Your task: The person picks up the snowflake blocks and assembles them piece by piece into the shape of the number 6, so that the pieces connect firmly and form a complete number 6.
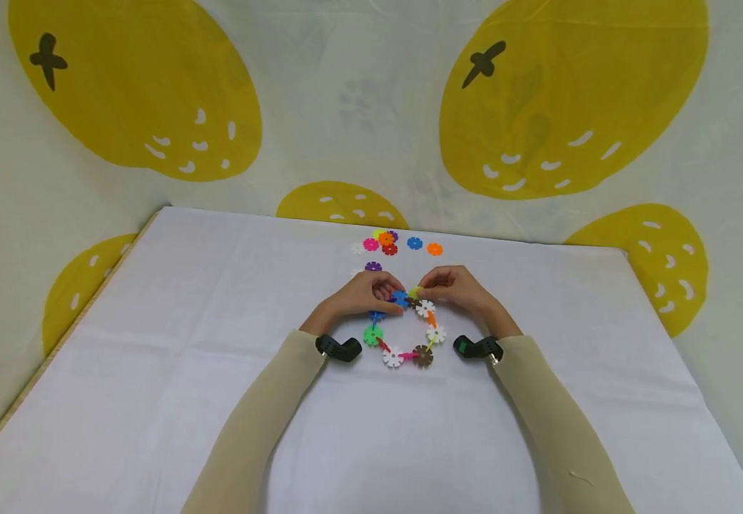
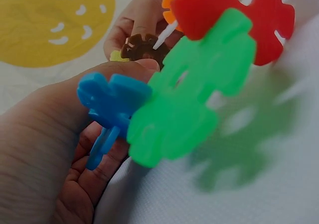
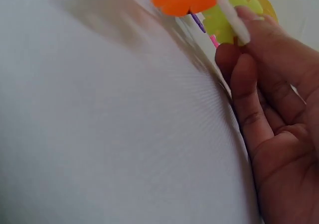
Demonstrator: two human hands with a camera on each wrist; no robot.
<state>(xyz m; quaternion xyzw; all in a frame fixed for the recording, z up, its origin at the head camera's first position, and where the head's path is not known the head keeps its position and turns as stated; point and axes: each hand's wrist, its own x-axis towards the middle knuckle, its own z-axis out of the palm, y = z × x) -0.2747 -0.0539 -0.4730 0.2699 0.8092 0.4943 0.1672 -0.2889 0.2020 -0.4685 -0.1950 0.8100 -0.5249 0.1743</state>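
Observation:
Notched plastic discs, slotted together, form a ring between both hands, with a green disc (image 1: pixel 373 335), a white disc (image 1: pixel 393 357) and a brown disc (image 1: pixel 422 355) on its near side. My left hand (image 1: pixel 363 294) is at the ring's far left, its thumb and fingers holding a blue disc (image 1: pixel 400 298). Opposite it, my right hand (image 1: pixel 460 287) pinches a yellow-green disc (image 3: pixel 224 25) between thumb and fingers. Next to that, a dark brown disc (image 2: pixel 144 49) shows beyond the left thumb tip. Fingers partly hide the joint between these discs.
Loose discs lie beyond the hands near the table's back edge, among them a pink disc (image 1: pixel 371 244), a blue loose disc (image 1: pixel 415 243) and an orange disc (image 1: pixel 435 249). A purple disc (image 1: pixel 373 266) lies just behind the left hand. White cloth covers the table (image 1: pixel 153 400).

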